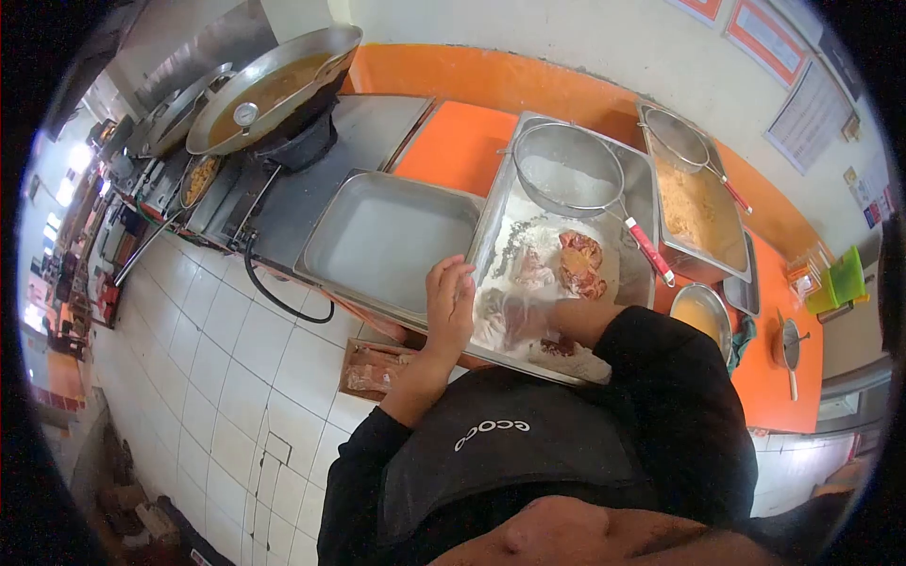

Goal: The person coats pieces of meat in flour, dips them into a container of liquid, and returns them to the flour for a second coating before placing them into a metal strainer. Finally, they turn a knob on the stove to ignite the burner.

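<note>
On the orange counter (453,141), a flour tray (500,203) holds reddish meat pieces (578,264). The left hand (451,304), fingers straight and together, rests at the tray's rim and holds nothing. The right hand (517,319), seemingly in a clear glove, lies in the flour over a coated piece; I cannot tell its grip. White lettering on the black apron (528,462) reads roughly "ecoco".

You face an orange counter (462,141) set against a white wall (528,38), with posted notices (812,113) above its right end. White tiles (217,368) spread below the counter's near edge, probably the floor. Bright light (68,174) glares far left.
</note>
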Motion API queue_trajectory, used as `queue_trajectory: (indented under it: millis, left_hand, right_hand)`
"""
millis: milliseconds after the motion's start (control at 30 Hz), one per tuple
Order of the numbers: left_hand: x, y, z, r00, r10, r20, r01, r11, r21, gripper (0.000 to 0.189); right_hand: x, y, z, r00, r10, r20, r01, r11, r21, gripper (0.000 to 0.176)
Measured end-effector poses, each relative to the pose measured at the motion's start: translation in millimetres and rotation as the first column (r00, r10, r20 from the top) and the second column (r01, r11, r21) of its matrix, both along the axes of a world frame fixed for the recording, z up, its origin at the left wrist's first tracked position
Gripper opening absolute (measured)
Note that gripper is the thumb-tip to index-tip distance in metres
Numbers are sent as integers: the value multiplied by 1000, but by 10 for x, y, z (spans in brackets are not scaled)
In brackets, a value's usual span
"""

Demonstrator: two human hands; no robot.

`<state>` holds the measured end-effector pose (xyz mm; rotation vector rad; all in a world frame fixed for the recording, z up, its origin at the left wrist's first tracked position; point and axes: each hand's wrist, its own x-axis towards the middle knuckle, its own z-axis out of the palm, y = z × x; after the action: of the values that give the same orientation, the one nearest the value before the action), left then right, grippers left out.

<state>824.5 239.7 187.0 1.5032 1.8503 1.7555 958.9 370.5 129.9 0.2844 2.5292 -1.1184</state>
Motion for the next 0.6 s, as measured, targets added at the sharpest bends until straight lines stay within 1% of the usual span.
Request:
queue_trajectory:
  millis: [67,100,167,200,233,267,300,333,367,400,433,467,533,567,600]
  left_hand:
    - [-6,-6,-35,1000,-19,12,18,1000,17,24]
    - [-6,-2,-34,1000,-18,13,18,1000,21,24]
    - [-6,-2,-31,1000,-13,10,12,1000,24,25]
    - [-12,0,-24,1000,-13,11,12,1000,22,25]
    - [-21,4,-13,1000,-11,16,10,1000,22,26]
    - [-27,5,-7,1000,-10,23,10,1000,22,26]
    - [-35,7,-5,1000,-13,25,12,1000,19,26]
    - [-46,12,0,1000,-13,17,12,1000,17,27]
    - [-52,11,5,1000,-13,9,13,1000,14,27]
    - [-40,3,10,1000,-16,8,16,1000,11,27]
    - [-23,-1,19,1000,-13,19,13,1000,8,28]
    - [-24,5,33,1000,-10,29,10,1000,9,28]
    - [-28,2,51,1000,-8,16,8,1000,8,28]
    - [-20,-6,50,1000,-6,6,6,1000,6,28]
    - [-19,-12,33,1000,-8,7,8,1000,3,28]
  right_hand:
    - [16,-228,602,955,-76,-288,78,997,-3,29]
    - [-31,-223,626,999,-19,-45,27,983,184,30]
    - [-58,-143,587,978,-4,207,-69,936,346,36]
    - [-62,-86,573,999,-27,34,6,867,497,35]
    - [-66,-50,566,990,-22,-141,106,778,620,34]
    - [-57,-38,564,990,-26,-137,106,779,618,34]
    - [-99,-139,837,994,65,-90,15,722,691,31]
    - [-122,-190,984,988,151,-35,-73,651,755,29]
    - [-66,-150,757,988,149,-35,-72,654,753,29]
    - [41,-91,321,919,372,-129,-179,687,704,26]
    - [101,-83,28,792,564,-234,-294,688,664,23]
    - [89,-145,-73,791,564,-235,-292,687,666,23]
    - [47,-264,-227,938,316,-141,-203,832,516,22]
    - [55,-242,-329,946,277,-169,-173,870,461,22]
    - [44,-307,-156,946,275,-169,-172,872,458,22]
